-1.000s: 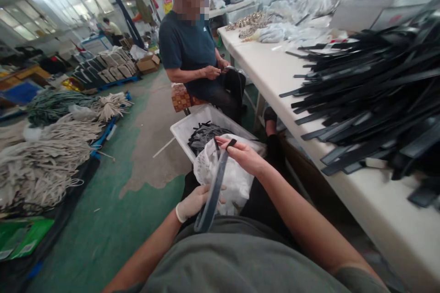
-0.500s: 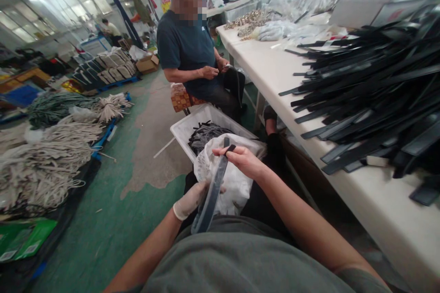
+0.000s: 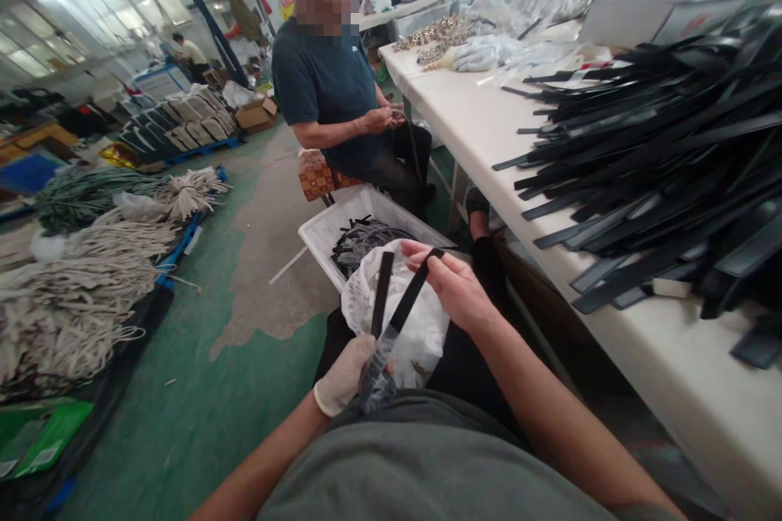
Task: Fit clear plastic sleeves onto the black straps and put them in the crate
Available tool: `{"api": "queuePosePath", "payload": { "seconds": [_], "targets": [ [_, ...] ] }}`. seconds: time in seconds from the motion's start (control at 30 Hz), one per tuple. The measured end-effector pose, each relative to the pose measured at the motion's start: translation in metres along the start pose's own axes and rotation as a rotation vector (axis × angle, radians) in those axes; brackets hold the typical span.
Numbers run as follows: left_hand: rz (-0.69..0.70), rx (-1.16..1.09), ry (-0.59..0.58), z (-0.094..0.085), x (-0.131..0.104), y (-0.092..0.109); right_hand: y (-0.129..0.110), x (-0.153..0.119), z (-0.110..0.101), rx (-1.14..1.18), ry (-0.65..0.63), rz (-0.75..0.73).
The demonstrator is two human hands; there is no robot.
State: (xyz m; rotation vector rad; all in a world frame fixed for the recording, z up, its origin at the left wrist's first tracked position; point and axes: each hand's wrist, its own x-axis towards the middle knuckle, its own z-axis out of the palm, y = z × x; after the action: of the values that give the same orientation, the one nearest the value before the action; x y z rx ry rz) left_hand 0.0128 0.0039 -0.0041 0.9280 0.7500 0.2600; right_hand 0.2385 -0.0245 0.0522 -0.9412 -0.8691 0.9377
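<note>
A black strap (image 3: pixel 410 293) in clear plastic film stretches between my hands above my lap. My left hand (image 3: pixel 345 378), in a whitish glove, is closed around its lower part, where the film (image 3: pixel 377 378) is bunched up. Bare and higher to the right, my right hand (image 3: pixel 458 285) pinches the strap's upper end between thumb and fingers. A second black end (image 3: pixel 382 289) sticks up from my left hand; whether it belongs to the same strap I cannot tell. Behind the strap, a white plastic bag (image 3: pixel 421 342) rests on my lap.
Beyond the bag stands a white bin (image 3: pixel 318 240) of black strips. To my right, a long table (image 3: pixel 452 110) bears a heap of black straps (image 3: pixel 635 171). A co-worker (image 3: pixel 330 89) sits ahead, hands together. Bundles of pale cord (image 3: pixel 79 285) lie on the left.
The film has slid down the strap and bunched by my left hand, baring black ends. My right hand has moved slightly right, and the two ends have spread apart.
</note>
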Motion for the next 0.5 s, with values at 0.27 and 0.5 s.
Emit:
{"api": "queuePosePath", "payload": {
  "seconds": [0.27,0.5],
  "targets": [
    [0.109,0.003,0.448,-0.072,0.038,0.075,0.004,-0.019,-0.076,-0.475,0.286,0.093],
    [0.502,0.043,0.498,-0.095,0.118,0.225,-0.005,0.054,-0.104,-0.566,0.455,-0.228]
  ]
}}
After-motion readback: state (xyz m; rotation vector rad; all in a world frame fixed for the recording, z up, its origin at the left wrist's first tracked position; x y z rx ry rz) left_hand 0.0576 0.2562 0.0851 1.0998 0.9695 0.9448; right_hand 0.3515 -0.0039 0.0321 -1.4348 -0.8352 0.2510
